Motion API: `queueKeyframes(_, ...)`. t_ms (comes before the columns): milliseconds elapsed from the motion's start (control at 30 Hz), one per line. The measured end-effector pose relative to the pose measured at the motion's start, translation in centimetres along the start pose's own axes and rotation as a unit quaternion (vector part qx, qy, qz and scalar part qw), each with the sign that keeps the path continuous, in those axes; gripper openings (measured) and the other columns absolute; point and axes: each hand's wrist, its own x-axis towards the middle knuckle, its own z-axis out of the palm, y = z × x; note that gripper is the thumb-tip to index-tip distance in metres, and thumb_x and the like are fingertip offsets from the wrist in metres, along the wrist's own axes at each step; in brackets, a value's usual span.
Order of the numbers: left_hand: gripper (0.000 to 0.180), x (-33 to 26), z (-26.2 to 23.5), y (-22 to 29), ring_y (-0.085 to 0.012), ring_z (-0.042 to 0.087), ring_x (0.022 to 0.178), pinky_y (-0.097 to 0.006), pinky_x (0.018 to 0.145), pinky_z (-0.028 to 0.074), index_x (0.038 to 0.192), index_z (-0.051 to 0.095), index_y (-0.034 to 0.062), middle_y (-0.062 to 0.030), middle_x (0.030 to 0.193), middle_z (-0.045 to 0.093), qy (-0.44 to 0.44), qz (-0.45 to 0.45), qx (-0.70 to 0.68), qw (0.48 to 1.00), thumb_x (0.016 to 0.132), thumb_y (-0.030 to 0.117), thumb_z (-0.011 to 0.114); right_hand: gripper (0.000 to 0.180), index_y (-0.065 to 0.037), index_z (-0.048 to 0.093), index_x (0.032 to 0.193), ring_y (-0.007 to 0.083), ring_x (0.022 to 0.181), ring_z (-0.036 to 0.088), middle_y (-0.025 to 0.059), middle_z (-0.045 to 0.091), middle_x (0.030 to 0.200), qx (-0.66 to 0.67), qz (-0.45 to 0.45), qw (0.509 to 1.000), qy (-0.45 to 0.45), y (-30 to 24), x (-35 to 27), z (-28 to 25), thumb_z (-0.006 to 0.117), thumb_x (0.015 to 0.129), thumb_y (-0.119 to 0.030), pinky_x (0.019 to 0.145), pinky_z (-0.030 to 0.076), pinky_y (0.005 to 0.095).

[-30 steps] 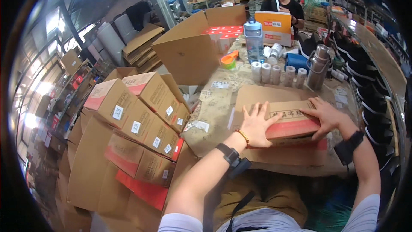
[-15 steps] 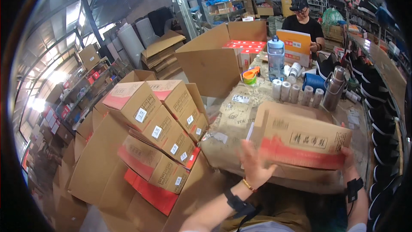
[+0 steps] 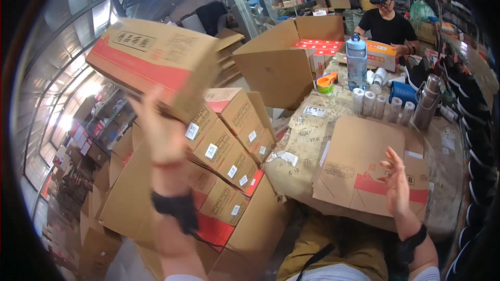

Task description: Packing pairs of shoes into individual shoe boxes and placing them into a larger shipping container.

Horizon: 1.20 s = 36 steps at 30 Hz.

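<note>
Your closed brown cardboard box with the red band [image 3: 156,65] is up in the air at the upper left, tilted, well above the stack of matching red-and-brown cartons [image 3: 224,145] that carry small white labels. Your left hand [image 3: 159,130] is under the box's lower edge, blurred, palm against the cardboard — its grip looks pressed flat to the underside, though the blur hides how the fingers curl. Your right hand [image 3: 397,184] hangs free with fingers spread, its grip released, just over a flattened brown cardboard sheet with a red stripe [image 3: 359,164] that lies on the tabletop [image 3: 307,140], whose surface is covered in a scribbled, paper-like layer. Beyond the sheet stands a row of small white rolls [image 3: 377,105], with a steel flask [image 3: 426,103] to their right and a tall clear blue water bottle [image 3: 357,62] behind them. A roll of orange and green tape [image 3: 327,81] sits near the bottle. Further back a large open brown carton [image 3: 284,65] holds red packs — and a person in a black shirt and cap [image 3: 388,21] works at the far side.
</note>
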Motion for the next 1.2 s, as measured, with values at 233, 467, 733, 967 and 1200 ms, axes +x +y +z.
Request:
queueKeyframes(233,0.043,13.0,-11.4,2.3,-0.0272,0.057,0.101,-0.041,0.091,0.045,0.12,0.05,0.0002,-0.0133,0.119,0.056,0.098,-0.174,0.073,0.977,0.079,0.01,0.059,0.045,-0.011,0.047,0.128,0.0118,0.101,0.047,0.0019,0.046,0.122,-0.057,0.124,0.975,0.174,1.5,-5.4,-8.1,0.031,0.1,-0.043,0.083,0.04,0.0271)
queueKeyframes(467,0.063,-4.7,0.0,-9.7,-0.0274,0.035,0.13,-0.04,0.109,0.026,0.137,0.032,-0.0025,-0.0165,0.142,0.035,-0.11,0.25,0.271,0.923,0.084,0.009,0.064,0.03,-0.004,0.055,0.118,0.0146,0.102,0.05,0.0033,0.051,0.112,-0.322,0.14,0.907,0.233,3.4,-11.8,-20.6,0.054,0.094,-0.023,0.084,0.042,0.0271)
queueKeyframes(733,0.076,-28.0,-4.9,-26.9,-0.0361,0.037,0.13,-0.039,0.104,0.034,0.141,0.025,-0.0041,-0.0284,0.138,0.037,-0.368,-0.255,0.437,0.78,0.084,0.025,0.065,0.093,-0.008,0.03,0.143,0.0417,0.136,0.023,0.0284,0.017,0.147,-0.532,0.254,0.804,0.079,4.0,-11.9,-12.5,0.08,0.068,-0.03,0.109,0.027,0.0446)
queueKeyframes(967,0.075,-24.9,-1.4,-22.6,-0.0203,0.059,0.109,-0.03,0.093,0.044,0.137,0.035,-0.0049,-0.0206,0.119,0.06,-0.334,-0.262,0.381,0.821,0.071,0.0,0.069,0.084,-0.004,0.043,0.134,0.0456,0.124,0.04,0.0328,0.035,0.136,-0.562,0.086,0.809,0.147,1.8,-12.1,-13.8,0.051,0.08,-0.067,0.1,0.036,0.0463)
queueKeyframes(1200,0.041,-22.2,0.4,-22.8,-0.0281,0.064,0.101,-0.034,0.088,0.048,0.121,0.056,-0.0024,-0.0163,0.105,0.067,-0.354,-0.115,0.453,0.81,0.083,0.011,0.063,0.054,-0.005,0.048,0.129,0.038,0.115,0.053,0.0217,0.054,0.124,-0.494,-0.109,0.852,0.136,-2.8,-8.2,-8.9,0.062,0.077,0.002,0.093,0.044,0.0425)
